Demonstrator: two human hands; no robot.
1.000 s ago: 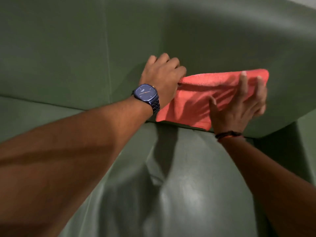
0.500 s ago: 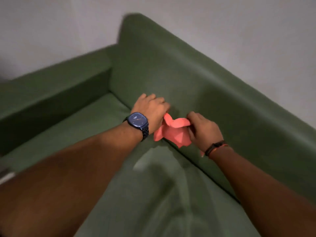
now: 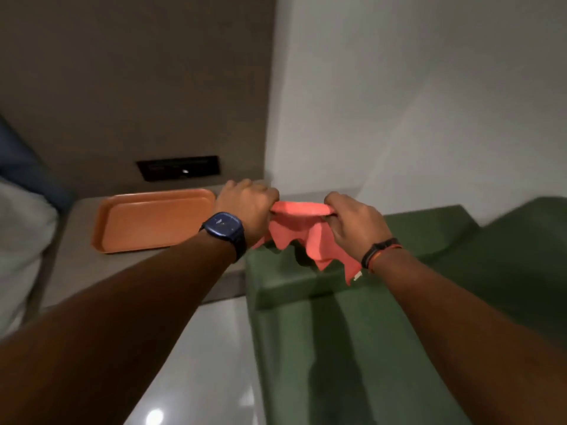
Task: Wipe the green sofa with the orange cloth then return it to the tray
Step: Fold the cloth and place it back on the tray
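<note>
The orange cloth [image 3: 302, 237] hangs bunched in the air between both hands, above the armrest of the green sofa [image 3: 337, 332]. My left hand [image 3: 245, 204], with a blue watch on its wrist, grips the cloth's left end. My right hand [image 3: 352, 222], with a dark band on the wrist, grips its right end. The empty orange tray [image 3: 153, 222] lies flat on a grey side table, just left of my left hand.
The grey side table [image 3: 92, 265] stands between the sofa's armrest and a bed with white linen [image 3: 21, 240] at the far left. A dark socket panel [image 3: 178, 168] sits on the brown wall behind the tray. Glossy floor [image 3: 199, 363] shows below.
The cloth was pressed flat on the sofa's backrest, then gathered up by both hands. Now both hands have carried it left, off the backrest to above the armrest beside the tray.
</note>
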